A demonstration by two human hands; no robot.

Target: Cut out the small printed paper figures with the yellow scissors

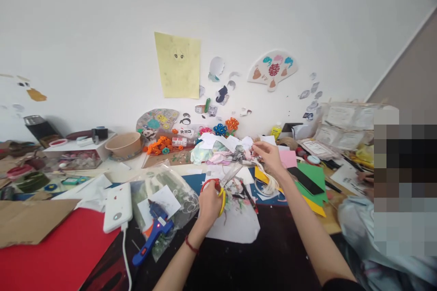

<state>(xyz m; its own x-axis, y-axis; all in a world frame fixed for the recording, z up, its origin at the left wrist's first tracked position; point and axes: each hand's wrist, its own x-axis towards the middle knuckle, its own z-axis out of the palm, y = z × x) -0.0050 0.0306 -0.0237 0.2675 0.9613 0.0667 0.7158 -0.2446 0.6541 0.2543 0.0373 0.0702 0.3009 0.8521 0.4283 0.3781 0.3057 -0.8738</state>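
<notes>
My left hand (210, 202) is closed around the red and yellow handles of a pair of scissors (232, 173). The blades point up and to the right, over paper scraps. My right hand (269, 154) reaches to the right side of a heap of white paper pieces (218, 141) and pale cloth (201, 153). Its fingers are bent together by a small white piece; whether they grip it is unclear. Below the scissors lies a white sheet (235, 227) with scraps on it. A bundle of white cord (269, 185) sits under my right wrist.
At left are a blue glue gun (153, 241) on a plastic bag, a white power bank (118, 207) with a cable and red card (61, 250). A black phone (305, 181) rests on green paper (319, 173) at right. Another person sits at the right edge.
</notes>
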